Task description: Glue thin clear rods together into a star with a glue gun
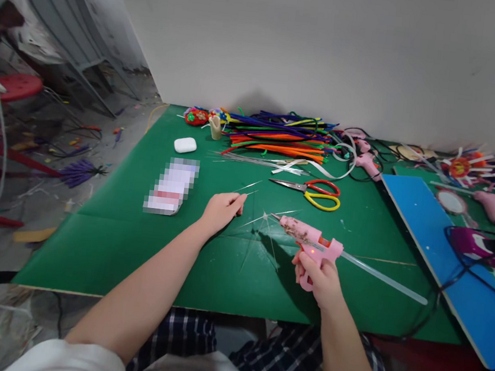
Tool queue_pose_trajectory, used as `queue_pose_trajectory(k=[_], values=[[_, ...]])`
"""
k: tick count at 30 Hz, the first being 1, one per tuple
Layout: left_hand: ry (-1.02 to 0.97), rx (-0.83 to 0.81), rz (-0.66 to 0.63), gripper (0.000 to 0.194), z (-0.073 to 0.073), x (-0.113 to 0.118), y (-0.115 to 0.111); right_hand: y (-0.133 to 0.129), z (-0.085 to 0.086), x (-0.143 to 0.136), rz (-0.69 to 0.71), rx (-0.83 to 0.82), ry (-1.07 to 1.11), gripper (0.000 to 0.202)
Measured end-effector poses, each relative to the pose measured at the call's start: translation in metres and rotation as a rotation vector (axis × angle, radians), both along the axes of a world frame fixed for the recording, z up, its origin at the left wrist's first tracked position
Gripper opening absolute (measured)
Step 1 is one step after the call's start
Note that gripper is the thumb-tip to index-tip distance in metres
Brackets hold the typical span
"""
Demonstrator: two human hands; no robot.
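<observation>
My right hand point(320, 277) is wrapped round the handle of a pink glue gun point(308, 237) with a small orange light on it. A long clear glue stick point(384, 278) juts from its back end. The nozzle touches, or nearly touches, the centre of a star of thin wires point(265, 216) on the table. Just left of that star, my left hand point(223, 211) is closed, pinching thin wires point(249, 189) whose ends stick out past the fingers. Scissors point(309, 189) with one red and one yellow handle lie beyond both hands.
On the green table point(123, 255) lie a blurred phone point(172, 186), a white case point(185, 145) and a pile of coloured pipe cleaners point(279, 138). Loose wires point(259, 162) lie before the pile. To the right are a blue board point(448, 262), black cords and another pink glue gun point(491, 205).
</observation>
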State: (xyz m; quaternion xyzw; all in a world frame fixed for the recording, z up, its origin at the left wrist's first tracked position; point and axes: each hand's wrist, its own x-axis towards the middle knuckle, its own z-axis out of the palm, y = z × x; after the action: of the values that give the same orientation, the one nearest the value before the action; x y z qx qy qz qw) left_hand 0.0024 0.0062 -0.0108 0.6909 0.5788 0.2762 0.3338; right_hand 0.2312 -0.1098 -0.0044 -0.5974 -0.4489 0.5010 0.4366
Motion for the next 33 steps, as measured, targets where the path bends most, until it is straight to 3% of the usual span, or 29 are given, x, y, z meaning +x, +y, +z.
queue_pose_trajectory(k=[16, 33], values=[[-0.008, -0.005, -0.006, 0.045, 0.0015, -0.0002, 0.0003, -0.0009, 0.0069, 0.0052, 0.083, -0.043, 0.009, 0.03], [0.016, 0.005, -0.015, 0.046, 0.0018, 0.0009, 0.0, -0.0018, 0.0055, 0.0036, 0.049, -0.049, 0.002, 0.029]])
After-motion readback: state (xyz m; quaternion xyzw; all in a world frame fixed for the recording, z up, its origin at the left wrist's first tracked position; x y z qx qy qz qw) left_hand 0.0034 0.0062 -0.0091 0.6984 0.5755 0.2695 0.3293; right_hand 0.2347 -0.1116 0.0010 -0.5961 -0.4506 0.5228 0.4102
